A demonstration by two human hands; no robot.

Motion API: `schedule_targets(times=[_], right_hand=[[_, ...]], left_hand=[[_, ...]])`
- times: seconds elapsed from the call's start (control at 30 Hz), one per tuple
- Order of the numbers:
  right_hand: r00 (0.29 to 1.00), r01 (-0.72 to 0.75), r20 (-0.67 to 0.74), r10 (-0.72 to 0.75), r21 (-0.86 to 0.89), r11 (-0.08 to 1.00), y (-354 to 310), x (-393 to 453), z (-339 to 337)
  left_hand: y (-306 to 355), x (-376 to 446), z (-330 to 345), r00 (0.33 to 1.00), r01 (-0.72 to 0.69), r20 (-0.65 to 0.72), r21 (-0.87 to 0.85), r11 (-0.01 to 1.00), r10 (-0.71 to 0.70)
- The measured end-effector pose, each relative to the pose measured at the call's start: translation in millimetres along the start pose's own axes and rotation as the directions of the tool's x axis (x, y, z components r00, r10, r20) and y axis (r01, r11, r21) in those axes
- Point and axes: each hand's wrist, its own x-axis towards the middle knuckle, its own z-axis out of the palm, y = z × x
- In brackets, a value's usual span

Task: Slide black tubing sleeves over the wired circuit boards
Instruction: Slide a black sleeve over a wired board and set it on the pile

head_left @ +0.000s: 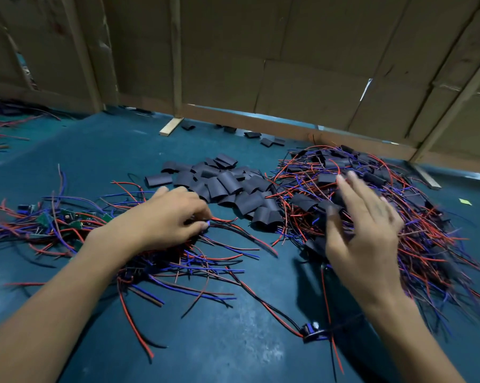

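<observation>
Sleeves (pixel 222 186) flat, black, heaped mid-table; left hand (pixel 167 217) grip pinching wires (pixel 227 221); right hand (pixel 363 230) released, blurred.

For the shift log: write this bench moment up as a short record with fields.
surface: teal mat
middle pile: loose black tubing sleeves
left pile: bare green circuit boards with red and blue wires
right pile: wired boards already sleeved
left hand: fingers curled, grip on wires at the left pile's edge
right hand: blurred, fingers spread over the right pile, holds nothing
near edge: one wired board lies apart
backdrop: cardboard wall
</observation>
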Motion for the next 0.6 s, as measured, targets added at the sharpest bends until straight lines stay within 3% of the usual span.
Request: schedule_targets(times=[0.03,0.1,0.17,0.27,0.4,0.43,0.47,0.53,0.57,0.6], right_hand=[[0.997,0.069,-0.043,-0.067,0.046,0.997,-2,0,0],[0.986,0.149,-0.095,-0.134,0.174,0.973,-8,-3,-1],[0.993,0.112,-0.065,-0.096,0.335,0.936,-18,-7,-1],[0.999,-0.015,0.040,-0.005,0.486,0.874,-30,-9,-2],[0.990,-0.101,-0.062,0.130,0.338,0.936,-25,-3,-7],[0.981,-0.122,-0.110,0.158,0.286,0.951,-23,-1,-9],[0.973,-0.124,-0.161,0.168,0.252,0.960,-21,1,-11],[0.969,-0.064,-0.217,0.117,0.237,0.969,-17,1,-13],[0.977,-0.043,-0.186,0.100,0.291,0.956,-16,0,-14],[0.988,-0.066,-0.100,0.115,0.398,0.915,-17,0,-13]], left_hand=[[3,0,-1,0.991,-0.081,-0.108,-0.035,0.996,0.077],[17,0,-3,0.910,-0.269,-0.374,-0.206,0.941,0.179],[35,0,-3,0.833,-0.367,-0.547,-0.431,0.824,0.085],[62,0,1,0.792,-0.403,-0.593,-0.688,0.604,-0.147],[71,4,5,0.691,-0.355,-0.635,-0.715,0.603,-0.346],[71,6,5,0.687,-0.361,-0.603,-0.768,0.529,-0.406],[71,8,4,0.703,-0.381,-0.529,-0.844,0.377,-0.475],[72,12,0,0.779,-0.393,-0.295,-0.917,-0.065,-0.553],[73,13,-2,0.822,-0.373,-0.197,-0.896,-0.243,-0.534],[73,13,-2,0.858,-0.335,-0.135,-0.879,-0.340,-0.496]])
